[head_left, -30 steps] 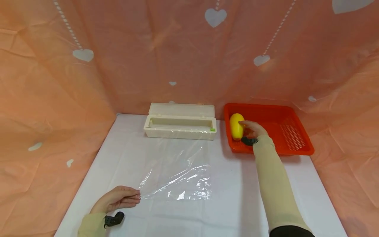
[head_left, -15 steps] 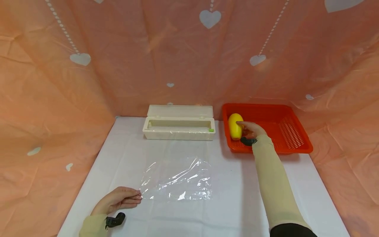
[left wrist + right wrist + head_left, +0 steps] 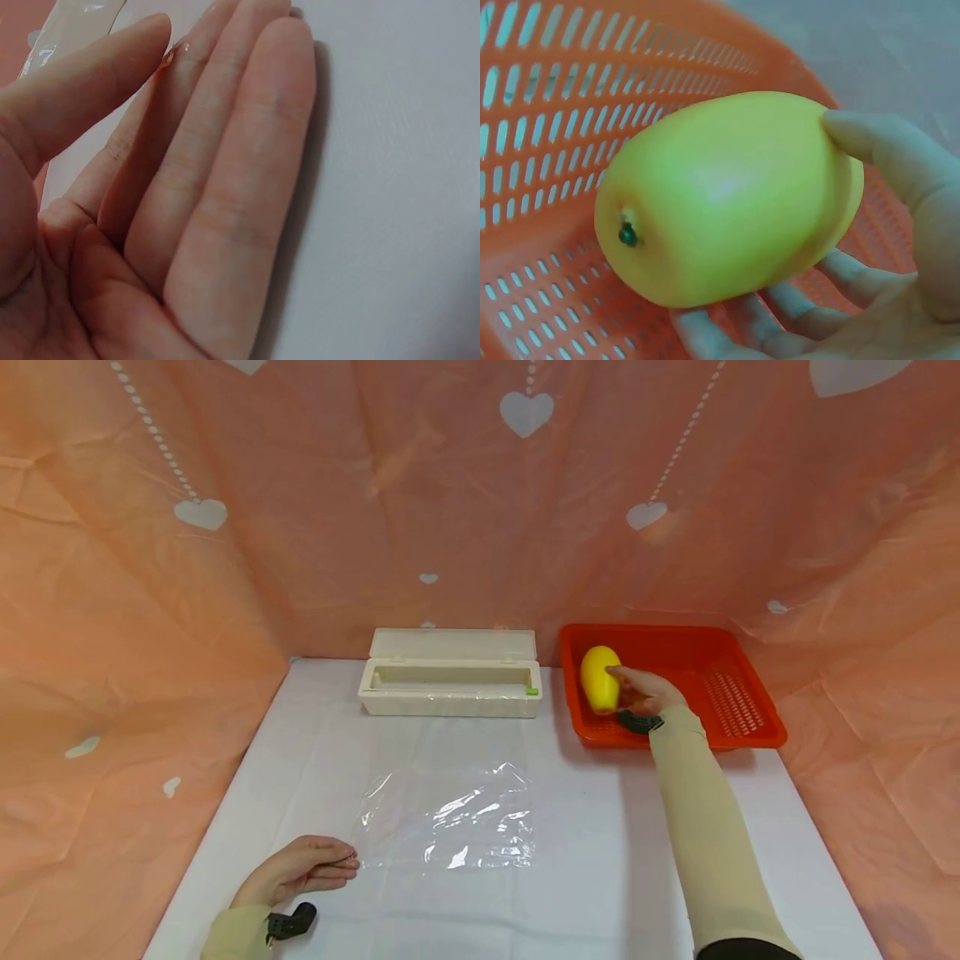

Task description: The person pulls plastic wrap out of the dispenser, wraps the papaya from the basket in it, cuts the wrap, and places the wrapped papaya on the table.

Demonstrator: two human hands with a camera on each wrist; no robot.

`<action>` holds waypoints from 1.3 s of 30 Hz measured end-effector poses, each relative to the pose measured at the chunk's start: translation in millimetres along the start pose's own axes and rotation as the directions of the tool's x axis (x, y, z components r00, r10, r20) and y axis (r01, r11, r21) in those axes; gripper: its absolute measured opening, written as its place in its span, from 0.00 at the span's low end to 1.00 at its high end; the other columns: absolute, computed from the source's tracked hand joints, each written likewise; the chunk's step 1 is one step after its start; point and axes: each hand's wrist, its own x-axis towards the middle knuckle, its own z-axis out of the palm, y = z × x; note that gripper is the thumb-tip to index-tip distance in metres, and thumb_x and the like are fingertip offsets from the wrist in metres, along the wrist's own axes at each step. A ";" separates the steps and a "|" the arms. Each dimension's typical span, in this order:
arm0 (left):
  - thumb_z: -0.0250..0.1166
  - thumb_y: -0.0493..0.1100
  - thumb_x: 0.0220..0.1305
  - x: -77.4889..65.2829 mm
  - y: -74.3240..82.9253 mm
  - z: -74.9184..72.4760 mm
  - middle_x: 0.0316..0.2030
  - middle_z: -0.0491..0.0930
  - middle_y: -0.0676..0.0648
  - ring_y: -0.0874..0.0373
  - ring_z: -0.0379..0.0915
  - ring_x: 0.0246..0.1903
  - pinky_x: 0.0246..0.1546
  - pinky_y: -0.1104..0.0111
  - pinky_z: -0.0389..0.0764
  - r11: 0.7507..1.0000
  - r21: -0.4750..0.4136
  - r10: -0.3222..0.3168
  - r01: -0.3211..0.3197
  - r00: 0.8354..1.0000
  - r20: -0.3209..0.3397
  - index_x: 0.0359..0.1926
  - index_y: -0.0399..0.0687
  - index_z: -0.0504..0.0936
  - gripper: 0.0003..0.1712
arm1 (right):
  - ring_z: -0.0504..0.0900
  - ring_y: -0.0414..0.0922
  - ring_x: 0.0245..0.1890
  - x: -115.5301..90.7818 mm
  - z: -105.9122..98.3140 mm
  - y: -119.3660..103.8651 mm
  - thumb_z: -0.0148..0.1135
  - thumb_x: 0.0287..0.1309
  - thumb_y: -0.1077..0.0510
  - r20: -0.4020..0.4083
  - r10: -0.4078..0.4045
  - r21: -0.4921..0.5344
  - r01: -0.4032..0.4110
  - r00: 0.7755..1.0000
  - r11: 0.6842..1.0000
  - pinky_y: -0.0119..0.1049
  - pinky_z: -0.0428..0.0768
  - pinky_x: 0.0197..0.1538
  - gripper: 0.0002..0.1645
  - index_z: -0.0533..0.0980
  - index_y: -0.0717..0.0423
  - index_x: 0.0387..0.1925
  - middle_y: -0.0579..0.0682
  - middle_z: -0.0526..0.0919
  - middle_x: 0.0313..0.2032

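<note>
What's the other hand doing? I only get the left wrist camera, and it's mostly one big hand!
Observer: The right hand is gripping a yellow fruit with its thumb and fingers.
Operator: Ooh! Where's the yellow fruit, then?
Observer: It's inside a red basket, near the basket's left end as the head view shows it.
Operator: And what's between the left hand and the back of the table? I can't see all that way.
Observer: A clear film lies spread on the white table, reaching from the fingertips back toward a long cream box.
</note>
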 end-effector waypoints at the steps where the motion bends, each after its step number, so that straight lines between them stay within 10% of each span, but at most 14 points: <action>1: 0.58 0.36 0.68 0.0 -0.2 -0.3 0.40 0.83 0.37 0.49 0.82 0.41 0.46 0.58 0.81 1.000 0.001 0.001 -0.001 1.000 0.002 0.47 0.27 0.78 0.14 | 0.55 0.57 0.68 -2.4 -1.1 -0.7 0.58 0.63 0.41 0.013 -0.013 0.011 0.013 1.000 1.000 0.48 0.65 0.66 0.52 0.41 0.55 0.75 0.61 0.43 0.72; 18: 0.59 0.37 0.68 1.7 0.5 1.0 0.38 0.84 0.37 0.48 0.82 0.40 0.45 0.59 0.81 1.000 -0.007 0.001 -0.001 1.000 0.000 0.45 0.28 0.79 0.13 | 0.76 0.50 0.45 -40.5 -5.0 -16.2 0.54 0.69 0.51 0.172 -0.192 0.180 0.161 0.966 0.970 0.42 0.79 0.48 0.25 0.62 0.56 0.61 0.51 0.71 0.50; 39: 0.58 0.35 0.68 -1.1 -0.5 -0.5 0.39 0.83 0.38 0.50 0.82 0.40 0.46 0.59 0.81 1.000 -0.006 0.023 -0.023 1.000 0.020 0.46 0.28 0.79 0.12 | 0.74 0.53 0.49 -52.8 66.8 -35.1 0.60 0.65 0.50 0.298 -0.246 -0.021 0.264 0.922 0.964 0.46 0.80 0.50 0.37 0.57 0.60 0.68 0.57 0.69 0.55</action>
